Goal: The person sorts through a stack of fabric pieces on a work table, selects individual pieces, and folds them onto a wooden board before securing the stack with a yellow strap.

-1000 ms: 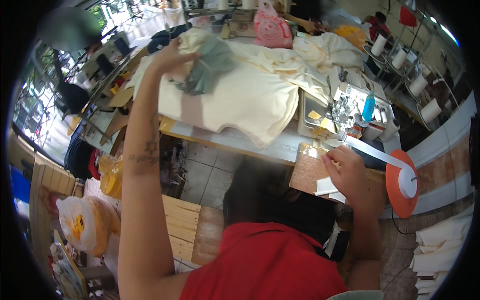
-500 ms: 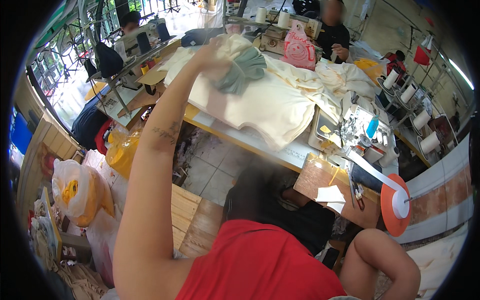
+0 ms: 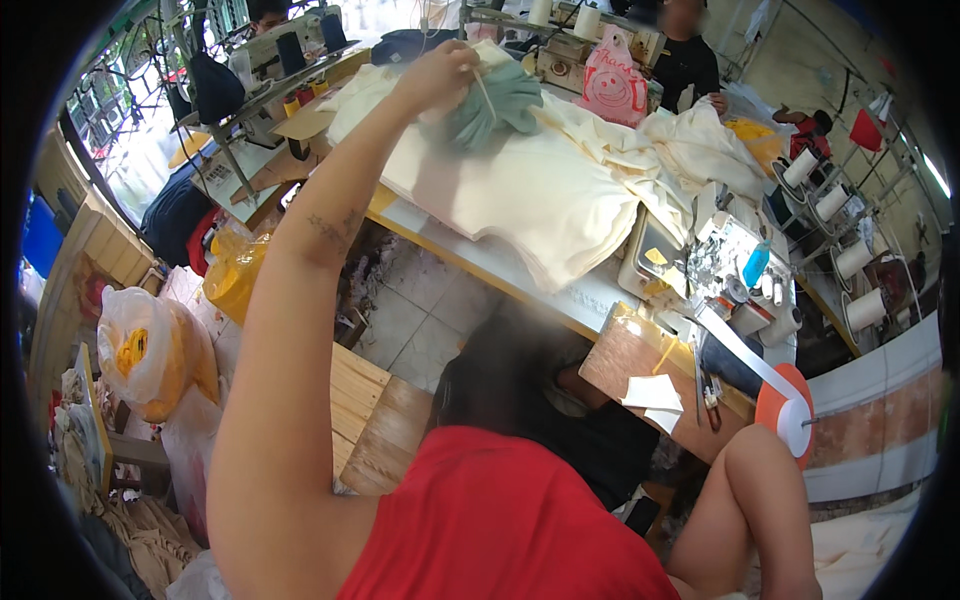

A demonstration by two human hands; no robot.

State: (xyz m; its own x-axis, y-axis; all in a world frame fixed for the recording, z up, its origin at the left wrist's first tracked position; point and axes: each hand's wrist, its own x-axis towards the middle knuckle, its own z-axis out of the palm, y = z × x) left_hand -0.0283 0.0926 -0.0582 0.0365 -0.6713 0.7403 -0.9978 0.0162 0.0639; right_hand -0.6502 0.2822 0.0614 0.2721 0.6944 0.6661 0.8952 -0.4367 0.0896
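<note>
The right hand has dropped out of view: a second ago it was by the wooden board [image 3: 625, 350], and now only the bent right arm [image 3: 745, 490] shows, so I cannot tell how open that hand is or what it holds. That leaves the left hand [image 3: 440, 80] alone at the work. It has moved along to the upper left edge of the green cloth [image 3: 510, 105], which lies just to its right. Its fingers are partly curled, with a thin pale strip [image 3: 485, 95] at the fingertips; blur keeps me from telling whether they grip it.

Beneath the left hand and nearer the body, the layered cream fabric [image 3: 520, 200] spreads over the surface [image 3: 590, 300]; the left forearm hides part of its left side. Farther off to the hand's right stands a white plastic bag with red print [image 3: 613, 85], and a co-worker in black [image 3: 690, 70] is beyond it. Well to the right and nearer the body, the sewing machine [image 3: 648, 265] borders the fabric and limits room there. Past it come the board, bearing white pieces [image 3: 655, 395], and an orange reel [image 3: 800, 455] of white tape.
</note>
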